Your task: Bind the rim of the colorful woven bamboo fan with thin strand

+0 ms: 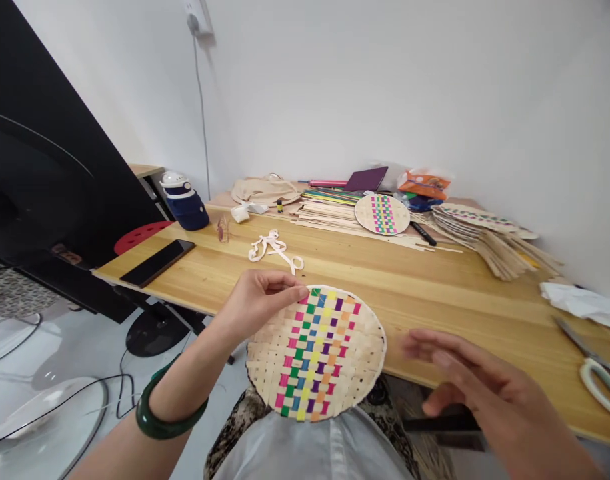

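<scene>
My left hand [257, 300] grips the top left rim of a round woven disc [317, 353], thumb on its upper face. The disc is pale straw with a band of coloured squares across its middle, and I hold it tilted over my lap at the table's near edge. My right hand [465, 373] hovers just right of the disc, fingers stretched out and apart, a little blurred, holding nothing. A green bangle [165, 417] sits on my left wrist.
On the wooden table [435, 287] lie a second woven disc [382, 214], a stack of woven pieces [485, 230], flat strips [329, 210], white ribbon [275, 250], a black phone [157, 262], scissors [599, 373], white paper [582, 303] and a black pen [423, 233]. A dark monitor [45, 173] stands at left.
</scene>
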A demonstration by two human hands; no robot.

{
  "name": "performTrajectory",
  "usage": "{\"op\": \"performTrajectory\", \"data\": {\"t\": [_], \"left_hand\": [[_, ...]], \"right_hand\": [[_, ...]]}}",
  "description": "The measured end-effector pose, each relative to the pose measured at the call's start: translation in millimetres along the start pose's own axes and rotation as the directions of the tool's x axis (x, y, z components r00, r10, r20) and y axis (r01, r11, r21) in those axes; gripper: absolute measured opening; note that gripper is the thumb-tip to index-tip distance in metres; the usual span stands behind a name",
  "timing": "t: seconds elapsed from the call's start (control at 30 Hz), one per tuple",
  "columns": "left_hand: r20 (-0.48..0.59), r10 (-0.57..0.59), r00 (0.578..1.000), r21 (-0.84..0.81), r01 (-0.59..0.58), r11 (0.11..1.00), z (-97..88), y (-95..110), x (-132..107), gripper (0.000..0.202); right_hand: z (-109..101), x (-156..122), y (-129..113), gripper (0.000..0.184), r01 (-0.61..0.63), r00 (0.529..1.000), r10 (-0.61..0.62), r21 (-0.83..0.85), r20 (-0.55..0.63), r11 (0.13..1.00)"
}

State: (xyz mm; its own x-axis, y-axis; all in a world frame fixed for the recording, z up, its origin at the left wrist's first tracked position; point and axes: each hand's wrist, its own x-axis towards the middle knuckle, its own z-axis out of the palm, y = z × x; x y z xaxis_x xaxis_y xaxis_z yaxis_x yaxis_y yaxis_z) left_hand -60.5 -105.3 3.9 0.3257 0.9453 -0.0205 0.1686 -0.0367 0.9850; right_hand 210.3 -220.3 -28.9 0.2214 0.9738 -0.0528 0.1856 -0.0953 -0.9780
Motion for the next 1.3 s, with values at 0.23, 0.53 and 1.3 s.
{"op": "performTrajectory", "data": {"t": [0.23,0.53,1.3], "left_hand": [[0.265,0.035,0.964,0.168,-0.082,0.982,14.4,8,-9,0.018],[0.343,0.034,0.939,0.185,-0.103,0.977,30.4,8,-12,0.018],[0.248,-0.1,0.964,-0.161,0.143,0.976,15.9,-7,12,0.016]], "right_hand": [[5,33,4,0.037,0.077,0.997,-0.074,-0.127,0.035,0.989],[54,37,-18,0.027,-0.443,0.813,0.206,0.35,0.544,0.825],[-25,78,33,0.024,-0.007,0.984,0.128,0.688,-0.125,0.725]]}}
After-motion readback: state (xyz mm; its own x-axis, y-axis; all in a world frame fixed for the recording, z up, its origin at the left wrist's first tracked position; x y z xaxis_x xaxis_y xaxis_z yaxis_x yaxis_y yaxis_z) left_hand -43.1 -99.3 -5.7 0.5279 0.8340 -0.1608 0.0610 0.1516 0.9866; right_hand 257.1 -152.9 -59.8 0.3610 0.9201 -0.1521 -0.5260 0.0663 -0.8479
